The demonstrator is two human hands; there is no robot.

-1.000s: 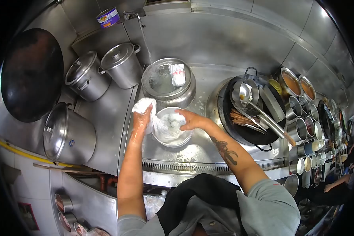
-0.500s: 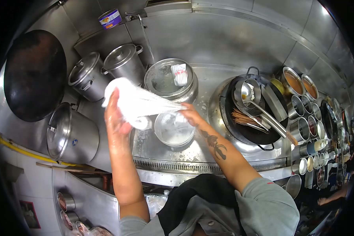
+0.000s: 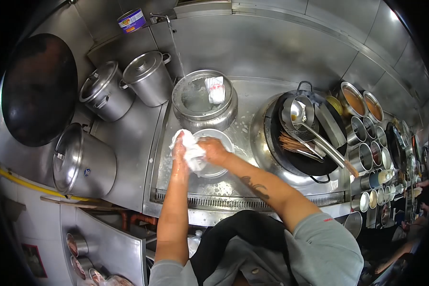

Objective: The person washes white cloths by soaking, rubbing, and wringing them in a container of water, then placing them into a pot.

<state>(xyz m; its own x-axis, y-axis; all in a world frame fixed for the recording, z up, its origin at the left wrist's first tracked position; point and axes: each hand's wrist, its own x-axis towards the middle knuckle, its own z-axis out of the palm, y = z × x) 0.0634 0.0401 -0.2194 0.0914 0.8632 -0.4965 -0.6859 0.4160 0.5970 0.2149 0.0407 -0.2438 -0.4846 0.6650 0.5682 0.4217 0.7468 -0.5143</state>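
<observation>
One cloth [image 3: 192,151] lower in fingers [image 3: 179,138], near bowl [image 3: 213,172].

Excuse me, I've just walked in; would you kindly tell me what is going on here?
A person has a bunched white cloth between the left hand and the right hand, above the left part of a pale bowl. Just behind the bowl stands a wide metal pot, with a folded cloth at its top. To the right, a dark wok holds a ladle and other utensils.
</observation>
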